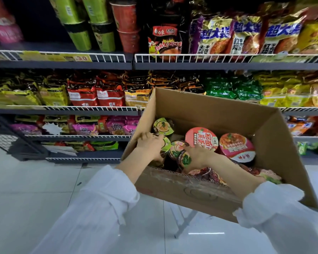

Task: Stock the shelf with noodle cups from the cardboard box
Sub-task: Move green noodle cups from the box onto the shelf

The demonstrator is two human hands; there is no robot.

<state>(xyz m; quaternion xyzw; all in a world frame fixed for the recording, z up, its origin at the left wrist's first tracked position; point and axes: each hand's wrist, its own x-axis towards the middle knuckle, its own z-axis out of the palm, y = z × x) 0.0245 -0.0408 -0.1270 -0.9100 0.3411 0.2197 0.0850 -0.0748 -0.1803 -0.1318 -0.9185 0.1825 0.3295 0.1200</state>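
Observation:
An open cardboard box (218, 110) stands tilted in front of the shelves, with several noodle cups inside. My left hand (150, 143) grips a green-lidded cup (166, 143) at the box's left side. My right hand (198, 154) grips a cup with a pink and green lid (180, 153) in the middle. Behind them lie another green-lidded cup (162, 125) and two larger red-lidded bowls (201, 138) (236, 146). Green cups (88, 24) and red cups (126, 24) stand stacked on the top shelf.
Wire-fronted shelves (62, 108) hold rows of noodle packets on several levels. Large purple and gold bags (246, 33) fill the top shelf at right. A dark gap lies at the top shelf's left (37, 24). White tiled floor (35, 189) spreads below.

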